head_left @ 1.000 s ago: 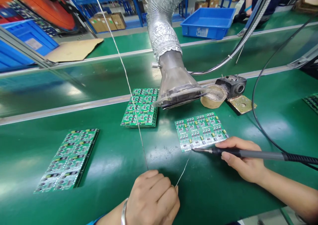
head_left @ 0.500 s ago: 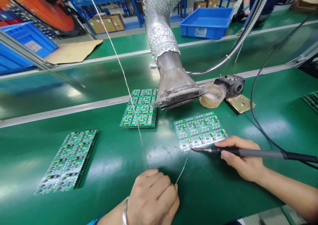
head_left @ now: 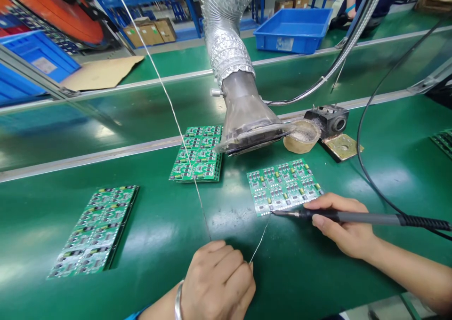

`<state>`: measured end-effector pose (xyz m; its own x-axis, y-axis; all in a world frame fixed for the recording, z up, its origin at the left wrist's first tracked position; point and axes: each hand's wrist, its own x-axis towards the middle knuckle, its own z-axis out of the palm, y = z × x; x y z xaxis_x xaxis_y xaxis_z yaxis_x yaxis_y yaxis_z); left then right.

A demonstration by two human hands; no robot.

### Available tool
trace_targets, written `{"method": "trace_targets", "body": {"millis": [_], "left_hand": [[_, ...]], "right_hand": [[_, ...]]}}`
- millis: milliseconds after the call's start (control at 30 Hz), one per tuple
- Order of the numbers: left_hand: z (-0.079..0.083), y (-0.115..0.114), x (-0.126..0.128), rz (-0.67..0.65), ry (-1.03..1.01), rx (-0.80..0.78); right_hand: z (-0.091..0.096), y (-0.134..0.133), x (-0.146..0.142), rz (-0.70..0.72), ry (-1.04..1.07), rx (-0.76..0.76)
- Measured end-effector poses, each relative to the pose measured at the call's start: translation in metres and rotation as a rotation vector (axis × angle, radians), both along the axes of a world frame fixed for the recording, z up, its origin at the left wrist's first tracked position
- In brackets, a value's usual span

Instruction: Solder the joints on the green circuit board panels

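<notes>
My right hand (head_left: 344, 228) grips a grey soldering iron (head_left: 353, 216) like a pen, its tip touching the near left corner of a green circuit board panel (head_left: 284, 184). My left hand (head_left: 217, 280), closed, pinches solder wire (head_left: 259, 242); the wire's free end reaches up to the iron's tip at the board's edge. From the hand the same wire also runs up and away to the upper left. A metal bangle sits on my left wrist.
A fume hood on a ribbed silver duct (head_left: 243, 117) hangs just behind the board. A stack of boards (head_left: 197, 153) lies centre, another (head_left: 95, 228) at left. An iron stand (head_left: 330, 120) and a tan dish (head_left: 302, 136) sit at right. Blue bins (head_left: 293, 28) stand beyond.
The free end of the solder wire has risen a little and now meets the iron's tip at the board's corner. Both hands stay almost still.
</notes>
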<state>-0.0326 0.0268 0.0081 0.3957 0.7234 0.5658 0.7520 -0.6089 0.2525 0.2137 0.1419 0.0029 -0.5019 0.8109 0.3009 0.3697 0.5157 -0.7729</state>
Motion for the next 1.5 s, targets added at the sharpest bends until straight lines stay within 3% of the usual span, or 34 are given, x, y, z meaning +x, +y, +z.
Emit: {"method": "trace_targets", "body": {"millis": [633, 900, 1133, 1333, 1500], "left_hand": [[-0.005, 0.009, 0.006, -0.011, 0.025, -0.011], [0.004, 0.007, 0.014, 0.044, -0.03, -0.039], [0.013, 0.022, 0.041, -0.004, 0.01, -0.007], [0.001, 0.03, 0.047, 0.035, -0.021, 0.062], [0.0, 0.027, 0.04, 0.05, -0.04, 0.045]], "right_hand": [[-0.004, 0.0, 0.003, -0.021, 0.056, 0.0], [-0.005, 0.002, 0.019, -0.041, 0.244, -0.167], [-0.015, 0.017, 0.039, -0.158, 0.38, -0.315], [-0.018, 0.017, 0.034, -0.113, 0.287, -0.209], [-0.013, 0.016, 0.029, -0.11, 0.208, -0.128]]}}
